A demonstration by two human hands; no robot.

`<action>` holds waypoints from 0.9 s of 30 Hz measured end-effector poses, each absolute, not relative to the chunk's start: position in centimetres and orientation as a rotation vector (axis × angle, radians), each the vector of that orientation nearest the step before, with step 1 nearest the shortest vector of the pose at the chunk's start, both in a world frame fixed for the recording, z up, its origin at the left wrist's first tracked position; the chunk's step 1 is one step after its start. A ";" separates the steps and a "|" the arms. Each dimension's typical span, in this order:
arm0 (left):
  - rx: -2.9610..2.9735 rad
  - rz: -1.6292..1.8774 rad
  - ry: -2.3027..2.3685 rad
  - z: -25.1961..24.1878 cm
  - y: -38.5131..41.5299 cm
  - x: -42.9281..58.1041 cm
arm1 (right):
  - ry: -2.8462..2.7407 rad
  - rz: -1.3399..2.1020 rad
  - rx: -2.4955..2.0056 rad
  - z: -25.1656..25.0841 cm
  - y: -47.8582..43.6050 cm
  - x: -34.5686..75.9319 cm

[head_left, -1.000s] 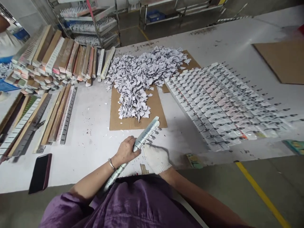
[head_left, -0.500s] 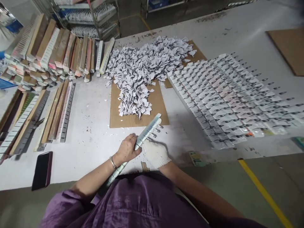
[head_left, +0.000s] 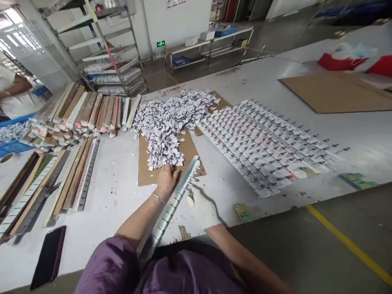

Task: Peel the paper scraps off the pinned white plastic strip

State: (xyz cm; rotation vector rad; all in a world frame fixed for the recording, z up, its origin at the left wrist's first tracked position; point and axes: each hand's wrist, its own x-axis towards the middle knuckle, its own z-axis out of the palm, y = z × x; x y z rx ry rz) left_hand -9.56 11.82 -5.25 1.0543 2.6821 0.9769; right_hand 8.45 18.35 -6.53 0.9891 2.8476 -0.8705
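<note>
My left hand (head_left: 166, 181) reaches to the near edge of a heap of small white paper-like pieces (head_left: 171, 118). Its thumb stands apart from the fingers, whose tips are partly hidden at the pieces. A long pale strip with dark slots (head_left: 168, 212) leans slantwise from my lap over the table edge. Several small pieces with dark tips stick out from the right side of its upper end. My right hand (head_left: 202, 207), in a white knitted glove, is closed beside those pieces, fingertips at the strip's edge. What the fingers pinch is too small to make out.
Cardboard (head_left: 147, 177) lies under the heap. Rows of filled strips (head_left: 260, 143) cover the table at right. Stacked wooden and slotted bars (head_left: 76, 110) stand at left, near a phone (head_left: 49, 257). A rack (head_left: 113, 61) stands behind; another person's arm (head_left: 18, 86) shows far left.
My left hand has let go of the strip and moved forward to the heap. My right hand stays at the strip. The view has tilted up, showing more of the room.
</note>
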 end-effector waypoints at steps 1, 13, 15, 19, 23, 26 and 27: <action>1.004 0.965 2.718 -5.3 12.6 -10.1 | 2.828 -0.956 1.012 -6.7 18.3 8.5; 1.001 1.043 2.807 -6.0 11.5 -10.6 | 2.749 -1.471 1.145 -6.7 17.6 8.4; 0.991 1.006 2.830 -6.1 12.4 -11.0 | 2.773 -1.454 1.151 -7.2 17.3 8.4; 0.994 1.047 2.802 -6.3 12.9 -11.3 | 2.845 -1.406 1.086 -8.2 17.2 8.5; 0.984 1.083 2.777 -6.6 12.0 -11.4 | 2.864 -1.389 1.059 -8.4 17.3 8.4; 0.922 1.124 2.784 -6.5 11.4 -11.9 | 2.857 -1.391 1.076 -8.3 17.3 8.3; 0.889 1.148 2.783 -6.4 11.2 -12.1 | 2.864 -1.391 1.074 -8.3 17.4 8.2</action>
